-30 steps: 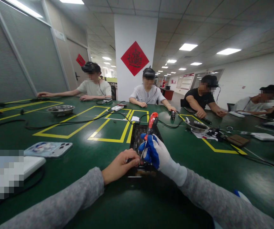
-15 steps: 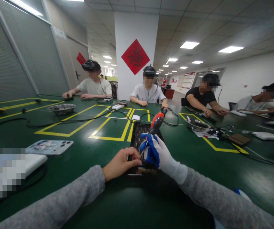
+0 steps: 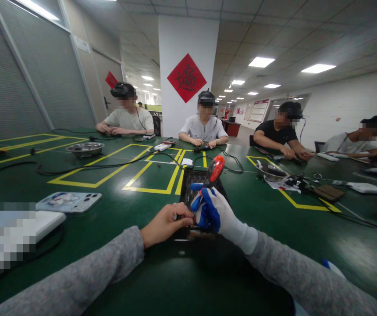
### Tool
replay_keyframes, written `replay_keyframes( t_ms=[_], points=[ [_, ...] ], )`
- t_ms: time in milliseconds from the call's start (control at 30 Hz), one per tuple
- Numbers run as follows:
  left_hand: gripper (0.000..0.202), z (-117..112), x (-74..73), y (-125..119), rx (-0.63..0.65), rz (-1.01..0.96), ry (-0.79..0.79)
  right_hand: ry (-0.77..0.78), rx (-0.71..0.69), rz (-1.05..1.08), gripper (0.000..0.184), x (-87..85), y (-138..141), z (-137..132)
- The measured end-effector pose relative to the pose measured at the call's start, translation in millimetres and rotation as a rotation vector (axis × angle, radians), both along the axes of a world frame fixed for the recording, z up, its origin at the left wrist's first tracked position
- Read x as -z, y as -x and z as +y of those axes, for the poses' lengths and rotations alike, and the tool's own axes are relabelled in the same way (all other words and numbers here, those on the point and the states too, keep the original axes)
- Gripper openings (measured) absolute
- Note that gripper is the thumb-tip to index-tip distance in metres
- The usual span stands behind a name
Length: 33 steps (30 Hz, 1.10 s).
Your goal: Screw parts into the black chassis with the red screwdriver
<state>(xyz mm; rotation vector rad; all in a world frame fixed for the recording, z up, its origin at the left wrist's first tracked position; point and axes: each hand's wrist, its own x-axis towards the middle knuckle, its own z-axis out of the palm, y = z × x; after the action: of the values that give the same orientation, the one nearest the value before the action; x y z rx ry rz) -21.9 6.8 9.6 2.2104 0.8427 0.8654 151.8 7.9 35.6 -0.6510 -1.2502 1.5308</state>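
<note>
My right hand (image 3: 215,213), in a white glove with blue fingers, grips a screwdriver with a red and black handle (image 3: 214,171); the handle leans up and to the right. Its thin shaft runs down towards my bare left hand (image 3: 165,224). That hand's fingers are pinched together at the shaft's tip, on the near left edge of a flat black device (image 3: 192,184) lying on the green table (image 3: 116,210). What the pinch holds is too small to make out.
A phone in a pale case (image 3: 68,201) and a white box (image 3: 48,220) lie at my left. Black cables cross the yellow-taped table. Two metal bowls (image 3: 84,149) (image 3: 271,173) stand further off. Several other people sit along the far edge and right side.
The screwdriver handle swung right, then came back a little upright. My left hand stayed pinched at the tip. The people opposite drew their hands in.
</note>
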Motion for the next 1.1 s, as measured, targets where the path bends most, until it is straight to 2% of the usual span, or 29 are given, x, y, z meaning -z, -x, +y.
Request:
replay_keyframes(
  t_ms=[100, 300, 533, 767, 933, 1000, 1100],
  points=[
    [0.028, -0.6, -2.0, 0.6, 0.046, 0.034, -0.020, 0.039, -0.021, 0.041, 0.044, -0.9, -0.8, 0.8],
    [0.018, -2.7, 1.6, -0.6, -0.087, -0.003, 0.030, 0.025, -0.051, 0.034, 0.041, 5.7, 0.0, 4.6],
    [0.025, -1.5, -0.7, 1.7, 0.033, 0.005, 0.018, 0.036, -0.085, 0.009, 0.046, 0.6, -2.2, 2.3],
    [0.021, -1.4, 4.1, 0.8, -0.096, 0.020, 0.035, 0.016, -0.035, 0.082, 0.039, 2.5, 0.5, 2.8],
    [0.026, -0.1, 1.8, 1.6, 0.006, 0.044, 0.006, 0.069, -0.128, 0.035, 0.044, 5.4, 0.5, 4.0],
    [0.026, -0.1, 1.5, 1.0, 0.008, 0.052, -0.007, 0.052, -0.082, 0.018, 0.043, 4.5, 0.5, 3.4],
    [0.019, -0.3, 3.5, -0.4, -0.082, 0.029, 0.021, 0.012, -0.012, -0.001, 0.042, 3.7, 0.9, 2.6]
  ],
)
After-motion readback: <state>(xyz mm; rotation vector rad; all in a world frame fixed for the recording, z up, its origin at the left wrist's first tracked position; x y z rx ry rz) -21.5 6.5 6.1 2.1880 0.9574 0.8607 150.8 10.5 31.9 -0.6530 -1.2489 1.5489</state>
